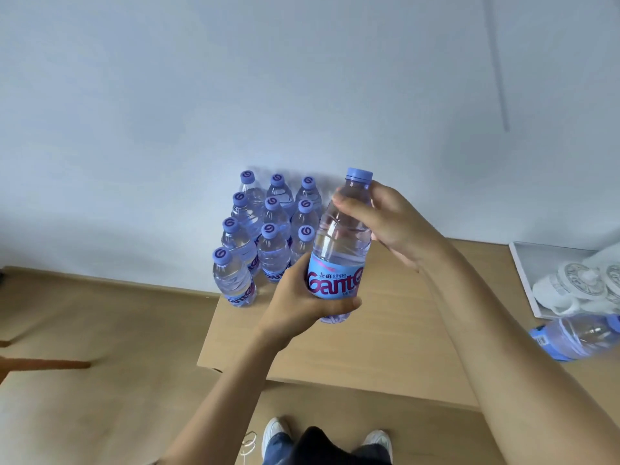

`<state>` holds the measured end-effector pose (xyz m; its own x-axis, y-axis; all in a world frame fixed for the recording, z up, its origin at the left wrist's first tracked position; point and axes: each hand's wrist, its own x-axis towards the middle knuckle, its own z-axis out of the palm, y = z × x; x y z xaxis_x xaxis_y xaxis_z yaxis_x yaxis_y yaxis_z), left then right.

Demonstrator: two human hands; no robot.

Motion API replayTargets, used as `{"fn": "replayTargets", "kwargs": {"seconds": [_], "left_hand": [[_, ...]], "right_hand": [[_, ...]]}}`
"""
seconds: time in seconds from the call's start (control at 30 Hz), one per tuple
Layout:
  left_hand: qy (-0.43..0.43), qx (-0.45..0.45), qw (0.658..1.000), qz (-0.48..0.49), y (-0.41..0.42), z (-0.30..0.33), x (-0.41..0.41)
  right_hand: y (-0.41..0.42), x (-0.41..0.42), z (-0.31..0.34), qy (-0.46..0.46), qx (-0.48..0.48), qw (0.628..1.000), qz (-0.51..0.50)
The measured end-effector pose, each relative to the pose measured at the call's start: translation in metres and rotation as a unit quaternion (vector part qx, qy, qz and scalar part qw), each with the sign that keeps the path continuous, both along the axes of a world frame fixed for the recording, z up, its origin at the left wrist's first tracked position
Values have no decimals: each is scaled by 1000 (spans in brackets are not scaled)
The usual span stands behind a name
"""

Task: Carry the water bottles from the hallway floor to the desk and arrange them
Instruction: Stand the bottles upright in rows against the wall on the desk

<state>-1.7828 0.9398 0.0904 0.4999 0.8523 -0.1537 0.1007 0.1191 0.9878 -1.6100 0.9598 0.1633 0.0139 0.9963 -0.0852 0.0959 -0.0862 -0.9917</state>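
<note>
**Bottle held upright at both ends, open slot to the lower left**

We have 1 water bottle (339, 250) in both hands at the centre of the frame, above the desk (385, 347). Our left hand (302, 303) is wrapped shut around its blue label and base, thumb across the front. Our right hand (385, 223) is closed on the shoulder just below the cap, fingers curled round the neck. The bottle's long axis runs nearly vertical in the picture, cap toward the top, leaning only slightly right.

The arranged bottles (265, 236) stand against the wall, just left of the held one and partly behind it. We count 10 caps: a left column of 4, then 2 columns of 3. The front bottle (233, 280) of the left column stands alone in its row at centre left, so we judge the open place to be directly right of it, below and left of our grip, almost under the left hand.

That relation decides the move: the bottle must go down and a little left, staying upright. The left hand is the nearer one and carries the base, so it should lead. Our knuckles sit close to the standing caps, which could tip.

Another bottle (577, 337) lies on its side at the right edge, beside a white tray (523, 273).
</note>
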Motion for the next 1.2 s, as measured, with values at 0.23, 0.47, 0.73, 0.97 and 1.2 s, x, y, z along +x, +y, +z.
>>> {"fn": "replayTargets", "kwargs": {"seconds": [0.23,0.47,0.73,0.97,1.2], "left_hand": [[42,-8,999,34,6,-37,-40],[59,-44,997,30,13,-71,-82],[85,-53,993,63,29,-126,-96],[110,-29,990,86,42,-169,-97],[113,-12,986,122,43,-189,-94]], "right_hand": [[16,-47,-46,1,10,1000,-3],[27,-87,-94,-5,-18,1000,-6],[30,-112,-134,-102,-19,994,31],[26,-117,-155,-157,-24,986,59],[19,-118,-171,-168,-54,982,62]]}}
